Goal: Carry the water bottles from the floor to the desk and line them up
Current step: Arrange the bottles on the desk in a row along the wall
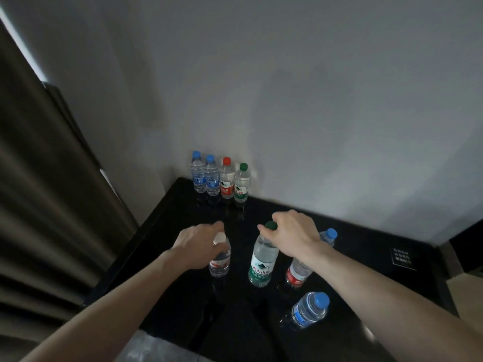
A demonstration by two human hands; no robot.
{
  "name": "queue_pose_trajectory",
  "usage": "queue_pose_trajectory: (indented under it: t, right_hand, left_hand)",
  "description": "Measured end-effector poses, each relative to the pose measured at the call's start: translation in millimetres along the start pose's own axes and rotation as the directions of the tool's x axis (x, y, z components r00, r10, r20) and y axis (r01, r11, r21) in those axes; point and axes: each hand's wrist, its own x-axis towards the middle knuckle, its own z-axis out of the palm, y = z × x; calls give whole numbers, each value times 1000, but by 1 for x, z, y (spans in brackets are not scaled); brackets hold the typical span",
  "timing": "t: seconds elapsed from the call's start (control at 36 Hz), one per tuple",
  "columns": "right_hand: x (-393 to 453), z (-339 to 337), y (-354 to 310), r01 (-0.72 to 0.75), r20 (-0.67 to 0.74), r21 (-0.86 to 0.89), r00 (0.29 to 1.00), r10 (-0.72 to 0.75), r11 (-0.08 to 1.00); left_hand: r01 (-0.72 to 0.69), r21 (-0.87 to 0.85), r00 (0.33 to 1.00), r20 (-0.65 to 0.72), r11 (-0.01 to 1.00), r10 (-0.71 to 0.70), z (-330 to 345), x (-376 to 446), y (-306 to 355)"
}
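Nearest me a blue-cap bottle stands on the desk. My left hand curls round the white-cap bottle; my right hand pinches the green-cap bottle by its cap. Far back, four bottles line the wall

i have only one view here — the head camera, worn on the person and looking forward and steeply down. it stands above the black desk, near enough that both forearms enter from the lower edge and reach toward the middle. the lens is wide, so the grey wall fills the upper half and the curtain bends along the left side. no second view exists to share anything with.
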Motion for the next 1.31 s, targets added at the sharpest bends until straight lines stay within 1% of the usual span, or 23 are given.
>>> queue_pose_trajectory:
  t: [0.17, 0.36, 0.5, 0.67, 0.75, 0.83, 0.94, 1.11, 1.31]
  right_hand:
    - [22, -24, -3, -27, -57, -52, 998, 24, 998]
    - [52, -58, 5, -88, -109, 57, 990, 94, 994]
    - [80, -84, 14, -126, -165, 41, 978, 131, 991]
    - [107, -94, 31, -197, -148, 24, 969, 199, 980]
    - [118, -91, 42, -234, -129, 33, 963, 236, 972]
    - [126, -84, 55, -269, -96, 50, 957, 272, 962]
    - [137, -73, 71, -325, -29, 68, 944, 328, 943]
    - [153, -52, 94, -369, 73, 36, 928, 366, 929]
    - [165, -28, 115, -414, 151, 23, 901, 407, 910]
  left_hand:
    - [-25, 8, 998, -52, 1000, 26, -30, 11, -3]
    - [-115, 28, 987, -111, 993, 117, -61, 37, 4]
    - [-175, 127, 974, -120, 976, 190, -82, 71, 17]
    - [-219, 168, 970, -70, 961, 233, -90, 122, 32]
    - [-235, 186, 969, -38, 954, 246, -87, 145, 45]
    - [-222, 218, 973, -11, 950, 230, -84, 169, 57]
    - [-210, 228, 978, 36, 951, 207, -73, 199, 68]
    - [-208, 250, 976, 109, 945, 186, -58, 241, 80]
    - [-195, 264, 978, 120, 944, 169, -43, 279, 87]
